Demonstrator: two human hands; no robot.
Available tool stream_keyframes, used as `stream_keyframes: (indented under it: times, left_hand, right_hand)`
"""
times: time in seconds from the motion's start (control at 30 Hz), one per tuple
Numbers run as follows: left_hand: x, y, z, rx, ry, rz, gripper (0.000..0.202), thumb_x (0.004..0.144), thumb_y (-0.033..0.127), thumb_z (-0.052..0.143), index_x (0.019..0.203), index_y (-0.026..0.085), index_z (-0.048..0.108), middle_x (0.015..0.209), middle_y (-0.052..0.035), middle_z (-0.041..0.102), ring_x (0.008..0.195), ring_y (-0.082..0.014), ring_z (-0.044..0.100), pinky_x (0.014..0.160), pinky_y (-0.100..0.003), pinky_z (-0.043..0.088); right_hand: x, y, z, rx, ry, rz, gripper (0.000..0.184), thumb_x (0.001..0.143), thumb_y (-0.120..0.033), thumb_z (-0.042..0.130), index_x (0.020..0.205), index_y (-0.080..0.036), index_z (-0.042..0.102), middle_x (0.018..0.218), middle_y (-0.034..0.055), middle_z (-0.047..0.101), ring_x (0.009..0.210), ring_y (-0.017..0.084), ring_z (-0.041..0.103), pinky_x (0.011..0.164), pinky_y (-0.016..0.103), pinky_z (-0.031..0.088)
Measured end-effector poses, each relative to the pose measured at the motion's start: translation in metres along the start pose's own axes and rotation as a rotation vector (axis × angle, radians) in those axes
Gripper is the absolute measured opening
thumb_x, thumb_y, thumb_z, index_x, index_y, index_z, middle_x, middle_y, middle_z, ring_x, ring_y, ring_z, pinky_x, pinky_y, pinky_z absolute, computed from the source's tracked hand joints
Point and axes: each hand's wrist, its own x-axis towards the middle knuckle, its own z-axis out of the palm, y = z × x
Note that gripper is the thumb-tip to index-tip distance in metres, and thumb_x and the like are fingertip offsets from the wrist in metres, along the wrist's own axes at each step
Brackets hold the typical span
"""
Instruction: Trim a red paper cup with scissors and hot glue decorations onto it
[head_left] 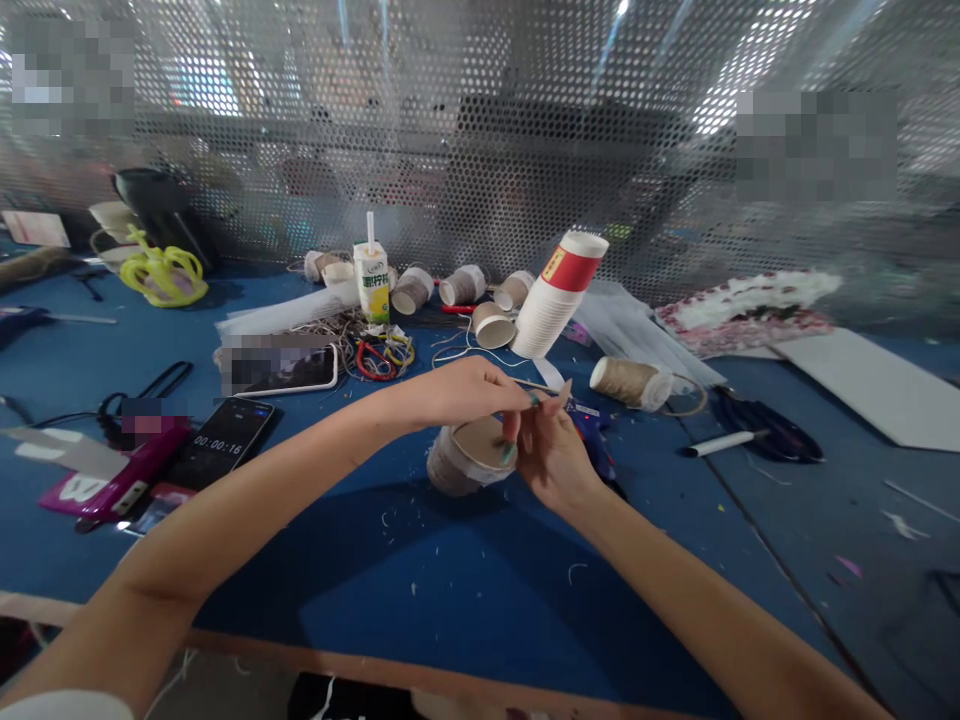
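Left end of the blue surface (420, 600): we log a yellow crown-shaped piece (161, 278), then a magenta device (154, 460) beside a black phone (229, 430) reading 00:00:16. Behind, a white-edged phone (300, 370) lies next to a twine tangle; a drink carton (373, 285) with a straw stands just beyond.

Centre: our left hand (469, 390) arches over the twine-wrapped cup (457, 468), which stands on the surface, open end up, a pale band around its rim. The left fingers are bent, one green-nailed tip at the cup's mouth. Our right hand (553, 455) is just beside the cup's right side, its fingers curled up to meet the left ones. We cannot tell what, if anything, either set grips.

Right: a leaning stack of paper cups (547, 310), a wrapped cup on its side (626, 383), a white pen (724, 443), a white board (877, 385).
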Motion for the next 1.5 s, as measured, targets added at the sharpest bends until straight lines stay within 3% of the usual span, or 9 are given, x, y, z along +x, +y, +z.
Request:
stream_keyframes:
  times: [0.2, 0.33, 0.43, 0.53, 0.7, 0.83, 0.97, 1.2, 1.5]
  left_hand:
    - [-0.008, 0.012, -0.009, 0.115, -0.089, -0.027, 0.043, 0.081, 0.023, 0.044, 0.040, 0.018, 0.056, 0.085, -0.0028, 0.069, 0.104, -0.0188, 0.055, 0.089, -0.028, 0.037]
    - [-0.011, 0.015, -0.014, 0.144, -0.130, -0.037, 0.041, 0.077, 0.023, 0.045, 0.037, 0.016, 0.053, 0.103, -0.0011, 0.067, 0.087, -0.0164, 0.059, 0.071, -0.026, 0.041]
    - [-0.011, 0.014, -0.017, 0.154, -0.171, -0.011, 0.038, 0.075, 0.021, 0.044, 0.040, 0.016, 0.056, 0.116, 0.0019, 0.062, 0.078, -0.0130, 0.058, 0.060, -0.024, 0.039]
    - [-0.012, 0.014, -0.020, 0.178, -0.202, -0.023, 0.033, 0.072, 0.018, 0.045, 0.042, 0.016, 0.058, 0.110, 0.0013, 0.065, 0.073, -0.0116, 0.057, 0.056, -0.023, 0.036]
    - [-0.011, 0.009, -0.025, 0.129, -0.144, -0.106, 0.030, 0.073, 0.023, 0.049, 0.045, 0.017, 0.057, 0.080, -0.0016, 0.068, 0.066, -0.0120, 0.054, 0.055, -0.023, 0.035]
    - [-0.004, -0.004, -0.029, -0.211, 0.013, -0.234, 0.027, 0.076, 0.027, 0.051, 0.052, 0.016, 0.058, 0.072, -0.0030, 0.066, 0.069, -0.0135, 0.056, 0.064, -0.026, 0.041]
    - [0.003, -0.015, -0.033, -0.577, 0.083, -0.306, 0.024, 0.082, 0.026, 0.047, 0.072, 0.014, 0.066, 0.079, -0.0072, 0.068, 0.081, -0.0166, 0.059, 0.074, -0.031, 0.043]
    - [0.010, -0.024, -0.035, -0.724, 0.148, -0.376, 0.024, 0.083, 0.022, 0.049, 0.073, 0.010, 0.067, 0.084, -0.0087, 0.068, 0.081, -0.0150, 0.057, 0.069, -0.028, 0.042]
    - [0.012, -0.031, -0.039, -0.709, 0.139, -0.357, 0.018, 0.080, 0.019, 0.053, 0.067, 0.011, 0.064, 0.075, -0.0068, 0.063, 0.082, -0.0158, 0.055, 0.067, -0.028, 0.041]
  right_hand:
    - [0.001, -0.001, -0.001, -0.035, -0.013, -0.086, 0.032, 0.055, -0.057, 0.072, 0.061, -0.026, 0.063, 0.064, -0.0037, 0.063, 0.055, 0.012, 0.056, 0.056, 0.029, 0.049]
    - [-0.001, -0.001, -0.001, -0.042, -0.038, -0.069, 0.028, 0.060, -0.055, 0.071, 0.058, -0.027, 0.063, 0.055, -0.0046, 0.058, 0.052, 0.011, 0.053, 0.053, 0.028, 0.048]
    - [-0.002, 0.001, -0.001, -0.034, -0.047, -0.103, 0.024, 0.060, -0.050, 0.072, 0.058, -0.028, 0.063, 0.069, -0.0047, 0.063, 0.060, 0.011, 0.056, 0.059, 0.028, 0.049]
    - [-0.003, 0.002, -0.001, -0.044, -0.055, -0.123, 0.022, 0.060, -0.049, 0.073, 0.061, -0.028, 0.064, 0.085, -0.0054, 0.064, 0.066, 0.010, 0.057, 0.064, 0.028, 0.049]
    - [-0.001, 0.003, -0.002, -0.098, -0.103, -0.096, 0.034, 0.069, -0.057, 0.062, 0.060, -0.025, 0.058, 0.067, -0.0040, 0.059, 0.061, 0.011, 0.055, 0.063, 0.027, 0.050]
    - [-0.001, 0.005, -0.003, -0.159, -0.186, -0.143, 0.042, 0.067, -0.066, 0.056, 0.084, -0.027, 0.058, 0.091, 0.0011, 0.063, 0.085, 0.018, 0.059, 0.073, 0.034, 0.050]
    - [-0.002, 0.011, -0.004, -0.304, -0.194, -0.197, 0.055, 0.060, -0.050, 0.072, 0.106, -0.030, 0.049, 0.113, 0.0035, 0.056, 0.100, 0.021, 0.055, 0.083, 0.036, 0.047]
    - [-0.002, 0.015, -0.010, -0.357, -0.143, -0.229, 0.028, 0.071, -0.034, 0.068, 0.094, -0.029, 0.053, 0.104, -0.0003, 0.057, 0.087, 0.015, 0.056, 0.078, 0.030, 0.045]
    - [-0.004, 0.014, -0.009, -0.371, -0.129, -0.219, 0.024, 0.072, -0.032, 0.067, 0.093, -0.028, 0.054, 0.107, 0.0000, 0.058, 0.088, 0.014, 0.056, 0.079, 0.030, 0.045]
